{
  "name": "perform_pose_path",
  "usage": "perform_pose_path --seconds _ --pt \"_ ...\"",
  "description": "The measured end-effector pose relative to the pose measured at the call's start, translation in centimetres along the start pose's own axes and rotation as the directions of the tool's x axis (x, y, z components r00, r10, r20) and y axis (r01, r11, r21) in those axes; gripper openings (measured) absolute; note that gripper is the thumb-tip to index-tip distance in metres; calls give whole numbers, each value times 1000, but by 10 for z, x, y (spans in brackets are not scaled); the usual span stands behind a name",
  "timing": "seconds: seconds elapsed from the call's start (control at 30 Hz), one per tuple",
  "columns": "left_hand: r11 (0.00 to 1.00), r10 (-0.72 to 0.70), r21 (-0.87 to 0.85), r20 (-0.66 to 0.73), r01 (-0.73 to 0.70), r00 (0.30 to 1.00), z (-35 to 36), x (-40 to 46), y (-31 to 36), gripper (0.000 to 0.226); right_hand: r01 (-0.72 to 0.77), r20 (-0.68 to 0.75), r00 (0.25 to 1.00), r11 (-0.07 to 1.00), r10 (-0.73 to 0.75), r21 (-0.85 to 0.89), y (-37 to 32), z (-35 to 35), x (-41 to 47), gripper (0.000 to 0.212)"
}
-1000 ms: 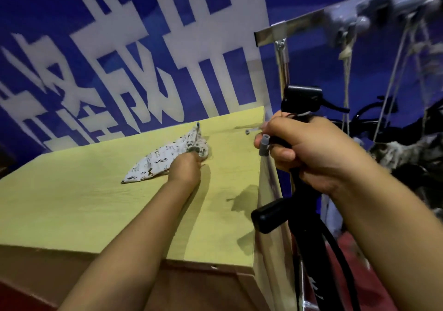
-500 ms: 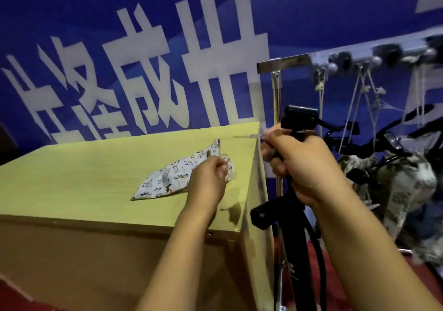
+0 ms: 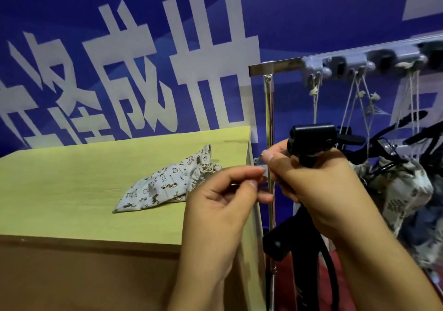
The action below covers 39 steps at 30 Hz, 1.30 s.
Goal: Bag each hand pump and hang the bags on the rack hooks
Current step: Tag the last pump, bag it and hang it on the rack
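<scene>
1. A black hand pump (image 3: 309, 250) is being gripped near its top by the right hand (image 3: 318, 186), whose fingers are curled round the shaft just under the pump head (image 3: 311, 138), at about 3 o'clock in the view.
2. Something very small is being pinched between thumb and forefinger of the left hand (image 3: 223, 203); what it is cannot be told, though it may be a pump fitting.
3. This pump is not yet bagged: an empty printed cloth bag (image 3: 167, 186) is lying flat on the yellow-green table (image 3: 72, 191), at 9 o'clock from the hands, touched by neither.
4. Part of the task is judged done: bagged pumps (image 3: 402, 191) are being held up by cords from the rack hooks (image 3: 359, 66) at 2 o'clock. Their number cannot be told.
5. Left to do, by this judgement: the bag is to be picked up, the held pump slid in, the cord drawn and looped on a hook.
6. The chrome rack post (image 3: 269, 143) is standing between table edge and pump, close to both hands, and may be getting in the way; a blue banner (image 3: 143, 47) is filling the background at 12 o'clock.
</scene>
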<state>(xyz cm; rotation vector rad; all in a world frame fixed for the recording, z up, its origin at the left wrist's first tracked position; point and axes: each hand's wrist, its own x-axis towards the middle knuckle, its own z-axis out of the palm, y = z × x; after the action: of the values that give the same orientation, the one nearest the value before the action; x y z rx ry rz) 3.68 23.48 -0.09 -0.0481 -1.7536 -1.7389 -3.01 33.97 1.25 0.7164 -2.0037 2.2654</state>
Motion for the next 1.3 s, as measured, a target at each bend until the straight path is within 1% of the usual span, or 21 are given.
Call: perform_pose_path --seconds 0.03,0.1,0.17,0.23,0.37,0.53,0.77,0.9,1.0,1.13,1.23,1.3 --pt "1000 -5 -18 29 5 1000 -1 -2 1 25 13 -5 1000 1000 -13 -13 0 -1 -1 12" --pt "997 -10 -69 110 18 994 -5 -6 1 26 29 -29 999 1000 -29 12 0 -2 0 10" --pt "993 6 -114 178 14 984 -10 -8 1 28 36 -50 998 998 -34 53 0 -2 -1 17" --pt "992 46 -122 215 -20 976 -13 -9 0 35 42 -77 996 997 -38 58 1 -1 -1 17" --pt "989 133 -94 209 -115 969 -14 -9 -2 26 46 -103 994 998 -43 32 3 1 -1 11" --pt "988 141 -89 142 -129 980 -14 -7 -6 24 52 -81 995 999 -50 12 2 5 -3 3" --pt "988 127 -98 83 -119 988 -11 -7 -6 21 92 -45 995 996 -92 1 0 1 -4 3" --pt "984 168 -81 87 -161 982 -12 -6 -6 20 88 -48 995 996 -88 -9 1 1 -6 5" --pt "984 179 -42 108 -176 978 -12 -5 -7 23 74 -46 996 997 -76 -34 2 1 -6 10" --pt "984 179 -29 120 -177 977 -14 -5 -9 19 73 -40 996 997 -74 -23 0 1 -6 3" --pt "984 174 -46 116 -169 978 -14 -6 -9 19 83 -34 996 995 -84 -47 0 2 -6 10" --pt "985 170 -52 112 -165 979 -14 -6 -8 19 79 -37 996 996 -81 -53 1 3 -6 11"
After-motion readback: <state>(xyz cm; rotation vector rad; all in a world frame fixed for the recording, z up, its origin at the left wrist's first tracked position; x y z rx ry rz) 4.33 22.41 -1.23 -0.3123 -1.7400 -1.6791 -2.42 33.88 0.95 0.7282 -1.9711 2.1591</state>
